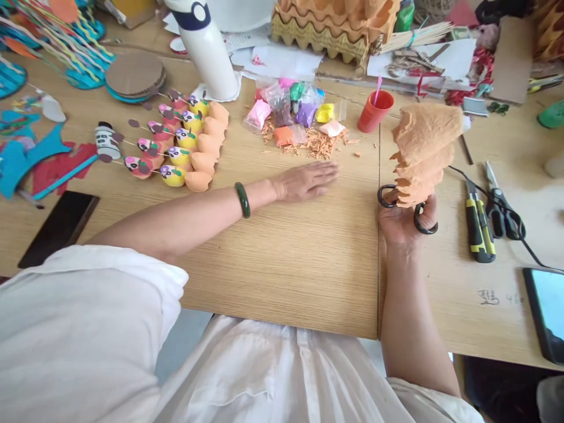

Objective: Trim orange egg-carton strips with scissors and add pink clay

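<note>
My right hand (pixel 403 220) is closed round black-handled scissors (pixel 408 205) and a stack of orange egg-carton cups (pixel 425 150), held upright above the table. My left hand (pixel 308 180) lies flat and open on the wooden table (pixel 286 252), fingers stretched toward a pile of orange shavings (pixel 317 144). A green bangle (pixel 242 200) sits on my left wrist. Left of that hand lie two rows of orange cups with painted clay figures (pixel 185 144).
Small bags of coloured clay (pixel 293 108) and a red cup (pixel 373 110) stand beyond the shavings. A white bottle (pixel 207 47) and egg trays (pixel 326 26) are at the back. Pliers (pixel 478 220), another pair of scissors (pixel 502 202) and a phone (pixel 546 311) lie at right.
</note>
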Demonstrator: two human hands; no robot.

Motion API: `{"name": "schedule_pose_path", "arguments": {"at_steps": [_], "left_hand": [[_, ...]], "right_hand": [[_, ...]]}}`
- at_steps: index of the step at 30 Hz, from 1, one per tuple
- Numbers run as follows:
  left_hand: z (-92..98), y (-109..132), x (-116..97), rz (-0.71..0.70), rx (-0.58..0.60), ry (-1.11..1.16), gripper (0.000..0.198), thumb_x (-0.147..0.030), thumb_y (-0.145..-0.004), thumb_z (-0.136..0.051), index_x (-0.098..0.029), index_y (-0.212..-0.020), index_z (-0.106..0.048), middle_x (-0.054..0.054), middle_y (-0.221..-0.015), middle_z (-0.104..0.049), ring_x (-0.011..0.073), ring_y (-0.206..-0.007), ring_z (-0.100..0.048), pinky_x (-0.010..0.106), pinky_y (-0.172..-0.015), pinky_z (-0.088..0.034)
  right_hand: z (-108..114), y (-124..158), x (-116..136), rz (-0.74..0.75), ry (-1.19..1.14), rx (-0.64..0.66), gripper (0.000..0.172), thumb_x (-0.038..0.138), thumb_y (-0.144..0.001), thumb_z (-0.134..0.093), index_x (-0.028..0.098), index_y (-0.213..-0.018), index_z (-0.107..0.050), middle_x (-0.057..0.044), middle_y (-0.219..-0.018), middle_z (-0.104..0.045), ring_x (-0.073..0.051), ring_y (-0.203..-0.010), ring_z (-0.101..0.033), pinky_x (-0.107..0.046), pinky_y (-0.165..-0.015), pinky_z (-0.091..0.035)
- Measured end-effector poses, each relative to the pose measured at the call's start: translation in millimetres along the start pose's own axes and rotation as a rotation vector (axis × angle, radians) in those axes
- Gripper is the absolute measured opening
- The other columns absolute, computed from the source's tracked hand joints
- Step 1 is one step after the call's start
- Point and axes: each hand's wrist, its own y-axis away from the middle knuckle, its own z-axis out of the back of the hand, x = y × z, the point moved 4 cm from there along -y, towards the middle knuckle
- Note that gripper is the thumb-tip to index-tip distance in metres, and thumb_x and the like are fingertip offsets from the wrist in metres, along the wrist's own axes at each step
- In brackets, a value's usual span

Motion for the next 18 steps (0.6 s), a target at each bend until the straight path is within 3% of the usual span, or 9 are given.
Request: {"name": "schedule_pose_path", "arguments": {"at_steps": [3,5,7,10,13,15,18], "left_hand": [[10.8,-3,3,0.082,-0.252,-0.005,0.044,-0.033,-0.104,-0.043,-0.016,-0.137,-0.067,0.014,-0.139,-0.07,0.0253,-0.139,-0.059,0.052,-0.125,-0.036],[14.1,-1,-12,0.145,-0.383,0.049,0.039,-0.034,-0.103,-0.047,-0.018,-0.129,-0.071,0.011,-0.119,-0.078,0.0239,-0.121,-0.069,0.053,-0.119,-0.043],[11.5,2,-38,0.186,-0.439,0.193,0.038,-0.038,-0.101,-0.055,-0.019,-0.131,-0.069,0.009,-0.111,-0.079,0.0237,-0.116,-0.07,0.049,-0.111,-0.05],[0.6,4,-82,0.237,-0.451,0.526,0.065,-0.053,-0.086,-0.076,-0.018,-0.138,-0.061,0.013,-0.135,-0.071,0.0267,-0.129,-0.064,0.046,-0.116,-0.048],[-10.0,3,-113,0.301,-0.456,0.84,0.07,-0.064,-0.085,-0.073,-0.021,-0.139,-0.058,0.013,-0.146,-0.064,0.0285,-0.139,-0.058,0.046,-0.118,-0.048],[-12.2,3,-118,0.403,-0.549,0.94,0.059,-0.063,-0.093,-0.064,-0.022,-0.136,-0.059,0.012,-0.149,-0.062,0.0281,-0.142,-0.056,0.047,-0.119,-0.047],[-11.6,9,-110,0.597,-0.742,1.091,0.043,-0.05,-0.098,-0.059,-0.02,-0.129,-0.06,0.011,-0.151,-0.06,0.027,-0.144,-0.054,0.05,-0.121,-0.045]], "right_hand": [[3,-1,0,-0.009,0.024,0.0,0.024,0.035,-0.092,-0.063,0.026,-0.114,-0.068,-0.001,-0.102,-0.079,-0.016,-0.081,-0.075,-0.026,-0.063,-0.064],[2,1,-3,-0.016,0.066,0.011,0.024,0.035,-0.091,-0.066,0.026,-0.113,-0.068,-0.001,-0.104,-0.079,-0.015,-0.087,-0.076,-0.025,-0.065,-0.064],[1,3,-8,-0.025,0.114,0.024,0.022,0.037,-0.09,-0.069,0.025,-0.108,-0.069,0.0,-0.101,-0.079,-0.015,-0.089,-0.076,-0.024,-0.067,-0.065],[0,8,-19,-0.037,0.169,0.039,0.021,0.04,-0.085,-0.075,0.024,-0.098,-0.069,0.0,-0.093,-0.079,-0.016,-0.089,-0.077,-0.026,-0.069,-0.066],[-3,16,-31,-0.072,0.218,0.06,0.019,0.04,-0.082,-0.078,0.026,-0.091,-0.069,0.001,-0.088,-0.079,-0.015,-0.081,-0.077,-0.027,-0.065,-0.066],[-8,25,-39,-0.091,0.255,0.094,0.015,0.038,-0.081,-0.079,0.029,-0.089,-0.069,0.003,-0.086,-0.078,-0.014,-0.076,-0.075,-0.024,-0.059,-0.064],[-19,39,-49,-0.141,0.323,0.197,0.018,0.039,-0.08,-0.081,0.029,-0.091,-0.071,0.004,-0.088,-0.078,-0.012,-0.075,-0.074,-0.021,-0.055,-0.062]]}}
